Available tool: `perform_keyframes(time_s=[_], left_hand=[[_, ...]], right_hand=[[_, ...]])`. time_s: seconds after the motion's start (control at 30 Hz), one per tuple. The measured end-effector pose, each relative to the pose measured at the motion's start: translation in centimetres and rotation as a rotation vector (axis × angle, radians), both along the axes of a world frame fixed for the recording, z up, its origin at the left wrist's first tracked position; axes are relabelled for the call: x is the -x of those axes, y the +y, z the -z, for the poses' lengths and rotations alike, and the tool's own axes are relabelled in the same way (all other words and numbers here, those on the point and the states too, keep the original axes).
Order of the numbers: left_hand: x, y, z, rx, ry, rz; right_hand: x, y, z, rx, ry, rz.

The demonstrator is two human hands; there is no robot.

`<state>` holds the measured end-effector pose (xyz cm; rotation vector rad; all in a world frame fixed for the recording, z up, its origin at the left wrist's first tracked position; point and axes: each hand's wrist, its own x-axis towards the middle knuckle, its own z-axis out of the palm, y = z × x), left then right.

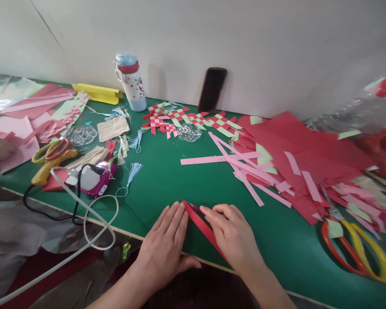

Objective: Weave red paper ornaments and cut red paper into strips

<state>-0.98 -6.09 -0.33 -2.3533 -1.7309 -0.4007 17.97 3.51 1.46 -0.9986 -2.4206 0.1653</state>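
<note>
A folded-looking red paper strip (206, 229) lies slantwise on the green table near its front edge, between my two hands. My left hand (164, 242) is flat, fingers stretched out, with the fingertips at the far end of the strip. Pinched in the fingers of my right hand (233, 236) is a slim dark pen-like tool (194, 207), its tip at the strip's far end; its exact kind is too small to tell. The side of my right hand rests over the strip's near part. Pink paper strips (244, 165) lie loosely beyond my right hand.
Scissors (357, 251) and red paper sheets (309, 159) lie right. Woven paper pieces (196, 118), a phone (212, 89) and a bottle (133, 86) stand or lie at the back. Left are a glue gun (53, 165), a white cable (83, 210) and another person's hand (0, 150).
</note>
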Motion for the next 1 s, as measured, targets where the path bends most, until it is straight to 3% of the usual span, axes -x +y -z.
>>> perform_keyframes(time_s=[0.27, 0.57, 0.73, 0.87, 0.93, 1.0], left_hand=[[-0.1, 0.0, 0.1, 0.019, 0.000, -0.004], [0.1, -0.1, 0.0, 0.047, -0.011, 0.003], [0.1, 0.0, -0.3, 0.079, -0.020, 0.003], [0.0, 0.3, -1.0, 0.131, -0.026, -0.002], [0.0, 0.5, -1.4, 0.156, -0.022, -0.004], [-0.1, 0.6, -1.7, 0.165, -0.024, -0.015]], right_hand=[[-0.2, 0.1, -0.1, 0.016, -0.069, -0.052], [-1.2, 1.2, -0.4, 0.065, -0.082, -0.005], [-3.3, 2.9, -0.4, 0.040, -0.103, 0.138], [-4.9, 2.8, -1.7, -0.054, -0.113, 0.266], [-5.2, 1.4, -2.6, -0.086, -0.085, 0.219], [-5.1, -0.7, -3.1, -0.062, -0.054, 0.070]])
